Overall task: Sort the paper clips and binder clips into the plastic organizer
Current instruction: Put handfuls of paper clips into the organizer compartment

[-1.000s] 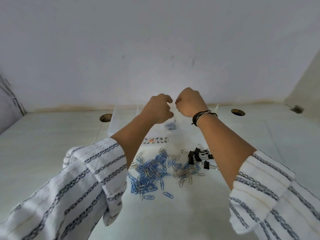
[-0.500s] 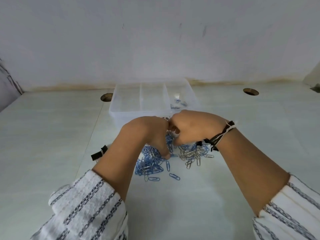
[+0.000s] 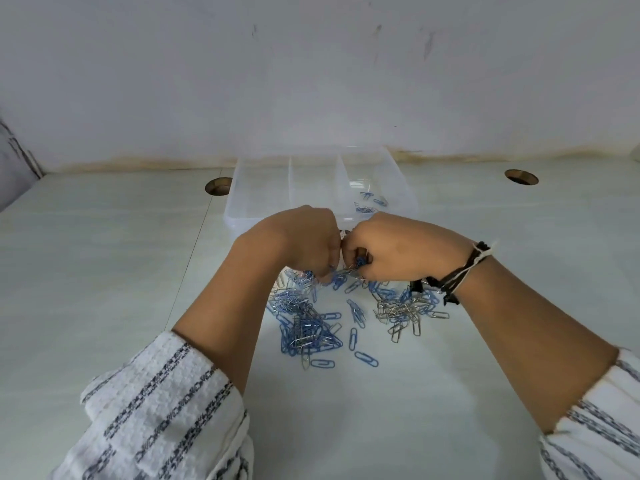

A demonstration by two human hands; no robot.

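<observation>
Item: paper clips [image 3: 311, 327], blue and silver, loose and interlocked in a heap on the tabletop [image 3: 104, 271], near side of the plastic organizer [image 3: 239, 188]. Silver ones gathered mostly to the right [image 3: 405, 311], blue mostly to the left.

Item: binder clips [image 3: 415, 285], black, at the right edge of the heap, partly hidden under the right wrist; count could not be told.

Item: plastic organizer, clear, three compartments side by side. A few blue clips [image 3: 369, 202] lay in the right compartment; the other two appeared bare.

Left hand [image 3: 304, 244]: fingers curled down into the far edge of the heap, pinching at clips; exactly what the grip held could not be told.

Right hand [image 3: 398, 251]: clenched, a small bunch of blue clips [image 3: 361, 262] showing between the fingers. Knuckles of both hands touched.

Position of goods to grip: the held bunch sat at the meeting of the two hands, just above the heap's far edge, with the organizer's near wall just beyond.

Risks, as judged: clips hooked together could drag strays up and scatter them on lifting; silver clips might ride along with blue into the wrong compartment; the right wrist could sweep binder clips aside.
</observation>
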